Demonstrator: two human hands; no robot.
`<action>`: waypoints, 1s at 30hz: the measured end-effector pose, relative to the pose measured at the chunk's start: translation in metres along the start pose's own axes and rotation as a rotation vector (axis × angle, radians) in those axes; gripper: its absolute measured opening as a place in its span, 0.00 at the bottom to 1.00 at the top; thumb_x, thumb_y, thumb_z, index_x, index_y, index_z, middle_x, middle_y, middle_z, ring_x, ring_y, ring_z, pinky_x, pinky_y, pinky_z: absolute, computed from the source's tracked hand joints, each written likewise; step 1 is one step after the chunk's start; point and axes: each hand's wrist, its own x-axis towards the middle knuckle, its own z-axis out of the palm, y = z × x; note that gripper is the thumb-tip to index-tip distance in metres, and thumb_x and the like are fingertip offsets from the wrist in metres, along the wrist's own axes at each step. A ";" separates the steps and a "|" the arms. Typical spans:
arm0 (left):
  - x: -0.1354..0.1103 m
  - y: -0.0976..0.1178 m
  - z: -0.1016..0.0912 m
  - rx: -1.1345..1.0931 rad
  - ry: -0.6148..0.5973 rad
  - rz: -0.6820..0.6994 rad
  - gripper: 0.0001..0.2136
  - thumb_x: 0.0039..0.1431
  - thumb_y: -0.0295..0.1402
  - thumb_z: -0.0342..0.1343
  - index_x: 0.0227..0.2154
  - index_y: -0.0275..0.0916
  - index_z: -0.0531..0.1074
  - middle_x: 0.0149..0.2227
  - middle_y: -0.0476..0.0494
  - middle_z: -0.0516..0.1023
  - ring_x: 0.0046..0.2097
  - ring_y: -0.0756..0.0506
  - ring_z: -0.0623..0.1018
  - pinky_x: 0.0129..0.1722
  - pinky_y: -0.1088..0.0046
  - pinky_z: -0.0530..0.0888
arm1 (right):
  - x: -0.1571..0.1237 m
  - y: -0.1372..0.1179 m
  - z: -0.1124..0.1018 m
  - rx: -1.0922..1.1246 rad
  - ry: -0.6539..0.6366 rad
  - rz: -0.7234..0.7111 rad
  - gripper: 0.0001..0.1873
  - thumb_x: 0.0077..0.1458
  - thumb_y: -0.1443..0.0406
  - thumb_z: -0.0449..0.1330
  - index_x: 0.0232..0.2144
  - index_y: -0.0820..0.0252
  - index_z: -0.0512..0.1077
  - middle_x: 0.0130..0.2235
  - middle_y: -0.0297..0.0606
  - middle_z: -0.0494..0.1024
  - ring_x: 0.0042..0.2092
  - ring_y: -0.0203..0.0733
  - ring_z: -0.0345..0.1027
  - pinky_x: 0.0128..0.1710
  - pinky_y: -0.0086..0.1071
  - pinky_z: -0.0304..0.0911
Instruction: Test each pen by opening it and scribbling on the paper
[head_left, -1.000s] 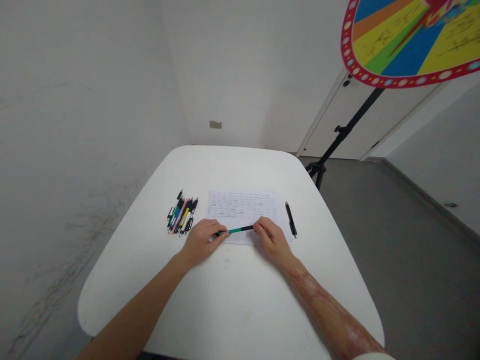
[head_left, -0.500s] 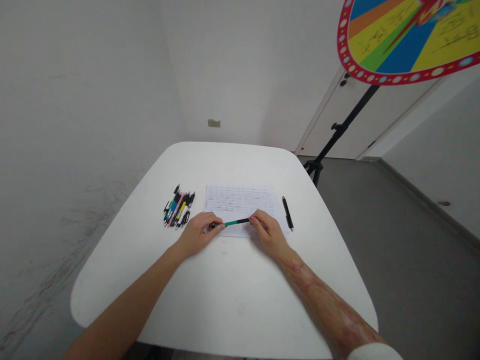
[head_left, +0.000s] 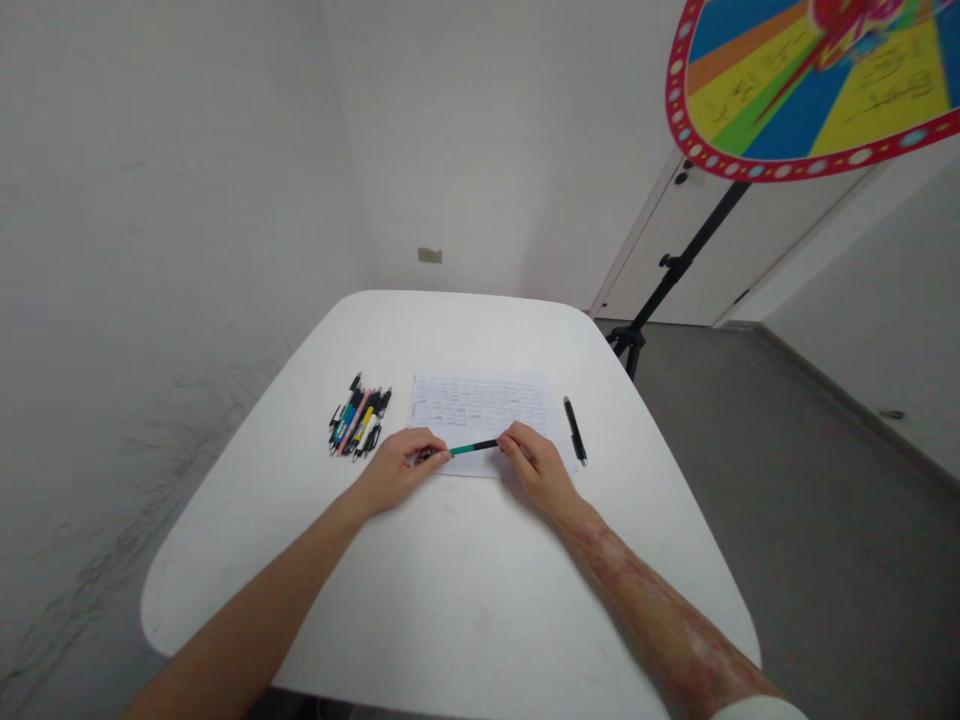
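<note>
A green and black pen (head_left: 466, 448) is stretched between my two hands, over the lower part of a sheet of paper (head_left: 480, 400) covered in handwriting. My left hand (head_left: 405, 462) pinches its left end, and the fingers partly hide that end. On the other end, the black one, my right hand (head_left: 536, 462) is closed with thumb and fingertips. A black pen (head_left: 575, 430) lies alone to the right of the paper. Left of the paper is a pile of several pens (head_left: 358, 420) in black, blue, pink, yellow and white.
The white table (head_left: 465, 590) has rounded corners and meets walls at the back and left. At the upper right, a colourful prize wheel (head_left: 795, 100) stands on a black tripod (head_left: 660, 290), in front of a white door (head_left: 697, 270).
The view has shifted slightly, so the table and wheel sit a little lower in the picture. Both hands keep the same hold on the green and black pen.
</note>
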 end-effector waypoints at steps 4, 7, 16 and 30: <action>0.000 0.001 0.000 -0.013 -0.009 -0.010 0.09 0.73 0.39 0.62 0.38 0.42 0.83 0.37 0.45 0.85 0.40 0.44 0.82 0.41 0.68 0.76 | -0.001 0.000 0.000 0.005 0.001 -0.013 0.16 0.75 0.58 0.55 0.32 0.53 0.70 0.32 0.35 0.74 0.35 0.44 0.66 0.39 0.37 0.62; 0.000 0.002 -0.001 -0.030 -0.018 -0.022 0.10 0.73 0.39 0.62 0.38 0.42 0.83 0.37 0.45 0.85 0.39 0.45 0.81 0.39 0.69 0.75 | -0.001 0.000 -0.001 0.008 -0.007 -0.018 0.16 0.75 0.58 0.55 0.33 0.53 0.71 0.33 0.36 0.75 0.35 0.44 0.66 0.40 0.38 0.63; 0.001 0.002 -0.003 -0.101 -0.024 -0.079 0.11 0.73 0.39 0.60 0.37 0.41 0.83 0.37 0.45 0.85 0.40 0.44 0.81 0.41 0.69 0.74 | -0.002 0.001 0.001 0.030 -0.009 -0.009 0.14 0.75 0.59 0.55 0.35 0.53 0.72 0.34 0.36 0.75 0.36 0.45 0.68 0.40 0.38 0.63; 0.001 0.003 -0.002 -0.088 0.005 -0.103 0.10 0.72 0.39 0.60 0.37 0.40 0.82 0.37 0.45 0.84 0.40 0.45 0.79 0.40 0.71 0.73 | -0.002 0.004 0.005 0.147 0.072 0.037 0.09 0.75 0.58 0.59 0.44 0.53 0.75 0.39 0.37 0.79 0.41 0.45 0.72 0.45 0.39 0.66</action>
